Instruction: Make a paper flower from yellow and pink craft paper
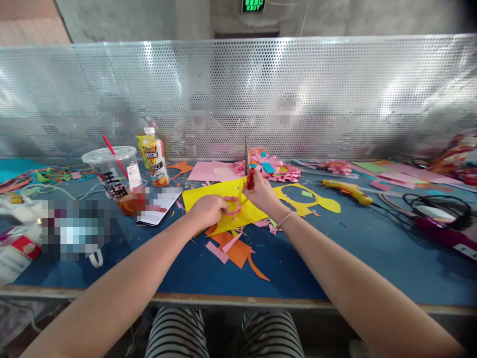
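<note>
My left hand (209, 211) is closed on the edge of a small pink paper ring (234, 213) with a bumpy rim. My right hand (263, 192) grips a pair of scissors (247, 155) by the red handles, blades pointing up and away from me. A narrow yellow strip beside the ring is near the scissors; whether either hand holds it I cannot tell. Both hands are over a yellow paper sheet (203, 195). Orange paper scraps (237, 251) and pink scraps lie in front of it. Behind the scissors is a pile of pink fringed paper (285, 171).
On the left stand a plastic cup (112, 174) with a red straw and a drink bottle (155, 159). A yellow glue gun (346, 191), a yellow cut-out sheet (312, 203) and coiled black cable (439, 204) are on the right. A perforated metal screen (238, 89) bounds the table's back.
</note>
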`<state>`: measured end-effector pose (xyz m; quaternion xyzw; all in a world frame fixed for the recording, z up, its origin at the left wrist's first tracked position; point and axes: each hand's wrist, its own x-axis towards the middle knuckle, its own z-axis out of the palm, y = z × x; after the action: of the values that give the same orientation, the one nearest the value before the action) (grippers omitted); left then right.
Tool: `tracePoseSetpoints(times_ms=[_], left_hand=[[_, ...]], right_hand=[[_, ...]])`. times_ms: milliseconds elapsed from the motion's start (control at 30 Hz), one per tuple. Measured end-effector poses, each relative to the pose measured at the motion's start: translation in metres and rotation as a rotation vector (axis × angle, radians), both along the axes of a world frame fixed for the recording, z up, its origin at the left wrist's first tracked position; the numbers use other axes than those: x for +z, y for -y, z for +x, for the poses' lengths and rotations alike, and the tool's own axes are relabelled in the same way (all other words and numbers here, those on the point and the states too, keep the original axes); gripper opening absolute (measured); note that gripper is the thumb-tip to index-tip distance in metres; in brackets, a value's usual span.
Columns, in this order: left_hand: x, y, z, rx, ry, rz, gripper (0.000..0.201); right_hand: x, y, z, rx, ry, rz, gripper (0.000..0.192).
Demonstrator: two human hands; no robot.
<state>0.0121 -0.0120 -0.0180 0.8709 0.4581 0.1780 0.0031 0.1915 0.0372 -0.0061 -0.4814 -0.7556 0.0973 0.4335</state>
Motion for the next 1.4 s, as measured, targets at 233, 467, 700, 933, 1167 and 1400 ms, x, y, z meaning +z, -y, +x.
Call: tracePoseSetpoints(times_ms=[233,467,700,933,1167,1400], left_hand=[[0.0,0.004,0.006,-0.111,0.111,0.065,0.04],[-0.008,0.0,0.004,-0.164,0.046,0.025,0.041],[-0.011,-0.001,0.003,-0.18,-0.011,0.008,0.04],[-0.01,0.001,0.003,-0.156,-0.072,0.009,0.04],[-0.011,0.002,0.004,-0.142,-0.015,-0.006,0.044],[-0.005,0.006,0.004,-0.123,0.024,0.011,0.05]], right_hand=[[-0.004,-0.002,0.0,0.0,0.038,0.003,0.023],[-0.008,-0.005,0.001,0.025,0.06,-0.002,0.024],[-0.013,-0.011,0.004,0.047,0.056,0.027,0.022],[-0.012,-0.01,0.003,0.037,0.072,0.013,0.023],[-0.008,-0.005,0.003,-0.001,0.14,-0.019,0.023],[-0.006,-0.002,0.002,-0.037,0.182,-0.039,0.025]])
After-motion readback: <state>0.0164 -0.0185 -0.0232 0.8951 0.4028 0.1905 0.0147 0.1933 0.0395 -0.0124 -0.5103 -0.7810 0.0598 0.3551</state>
